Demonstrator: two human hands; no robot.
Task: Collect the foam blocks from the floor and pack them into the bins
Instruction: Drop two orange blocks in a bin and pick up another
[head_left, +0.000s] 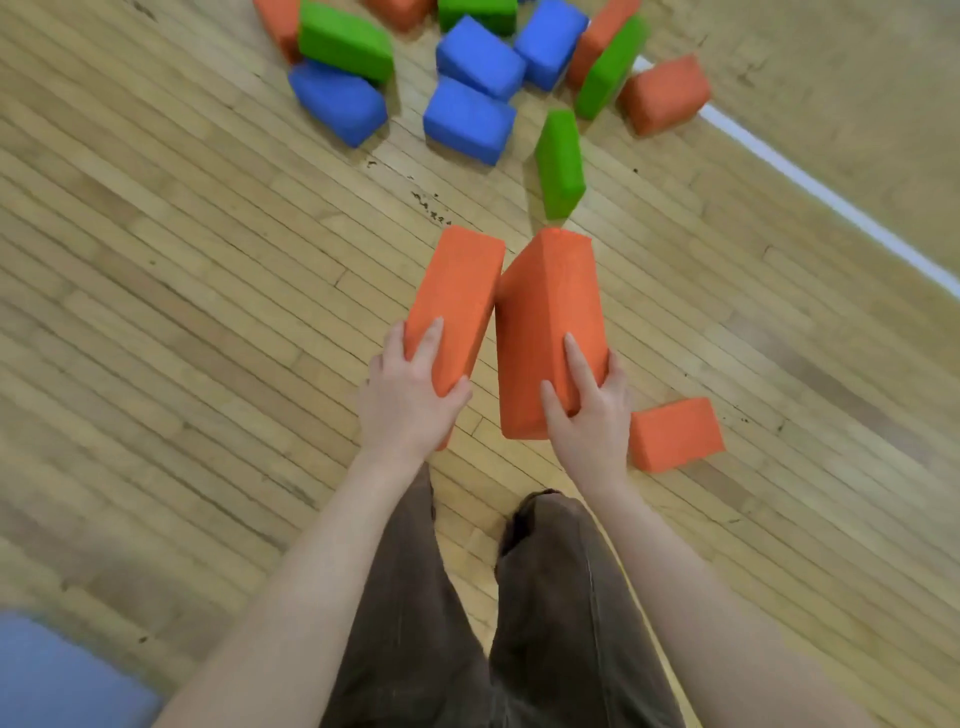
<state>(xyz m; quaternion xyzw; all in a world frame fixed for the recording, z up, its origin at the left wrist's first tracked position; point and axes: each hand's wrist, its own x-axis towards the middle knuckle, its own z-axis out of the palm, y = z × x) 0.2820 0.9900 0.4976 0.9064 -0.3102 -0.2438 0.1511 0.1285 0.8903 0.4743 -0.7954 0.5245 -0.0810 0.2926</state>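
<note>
The pale wooden strip floor (197, 291) fills the view, crossed at the right by a white painted line (810, 182). Brown trousers (519, 623) show at the bottom, and a blurred blue object (57, 680) sits in the lower left corner; what it is cannot be told. At the top lies a loose heap of rectangular foam blocks (467, 67) in blue, green and orange, some leaning on each other, with one green foam block (560, 161) standing on edge just nearer than the heap. The right hand (589, 415) grips the near end of a large orange foam block (548, 332), fingers curled over its top face. The left hand (410, 400) grips a second orange foam block (457, 296) the same way, thumb round its inner side. The two held blocks touch along their inner edges, above the floor. A smaller-looking orange foam block (675, 434) lies on the floor just beside the right hand. No writing or labels can be read on any block
</note>
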